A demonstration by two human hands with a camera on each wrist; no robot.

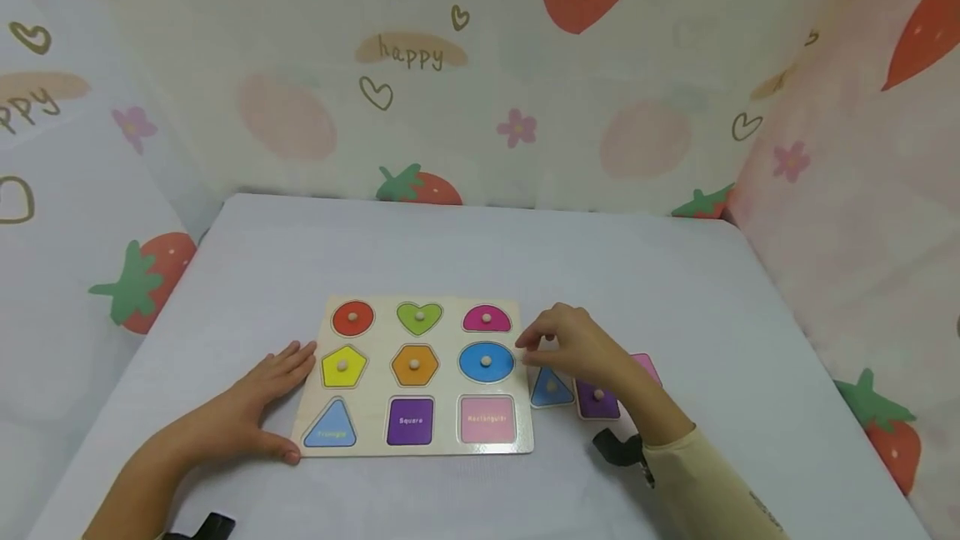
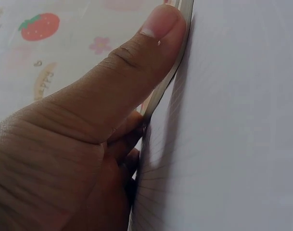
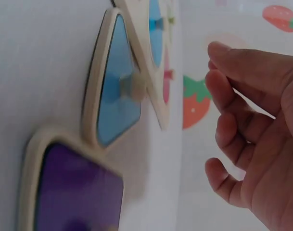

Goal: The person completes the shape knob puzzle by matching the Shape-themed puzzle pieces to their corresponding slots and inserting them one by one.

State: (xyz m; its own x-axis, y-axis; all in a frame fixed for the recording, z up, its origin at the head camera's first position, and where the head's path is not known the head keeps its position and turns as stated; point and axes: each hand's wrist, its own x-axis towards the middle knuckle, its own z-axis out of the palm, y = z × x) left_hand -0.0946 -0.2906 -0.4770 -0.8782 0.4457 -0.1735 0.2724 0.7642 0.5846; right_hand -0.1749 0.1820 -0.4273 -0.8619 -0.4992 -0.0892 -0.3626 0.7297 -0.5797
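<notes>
A wooden shape-puzzle board [image 1: 375, 382] lies on the white table. Its upper two rows carry knobbed pieces, among them a blue oval [image 1: 476, 372]; the bottom row shows printed triangle, square and rectangle places. My left hand [image 1: 236, 411] rests at the board's left edge with fingers extended, its thumb by the near corner. In the left wrist view the thumb [image 2: 132, 65] lies against the board's edge. My right hand [image 1: 581, 348] hovers with bent fingers, holding nothing, above a loose blue triangle [image 1: 545, 396]. A purple square piece [image 1: 592, 408] lies beside that triangle.
A pink piece [image 1: 648, 367] shows partly from behind the right forearm. The white table [image 1: 480, 257] is enclosed by a strawberry-patterned cloth [image 1: 525, 65] at the back and sides. Black wrist mounts [image 1: 618, 448] sit on the wrists.
</notes>
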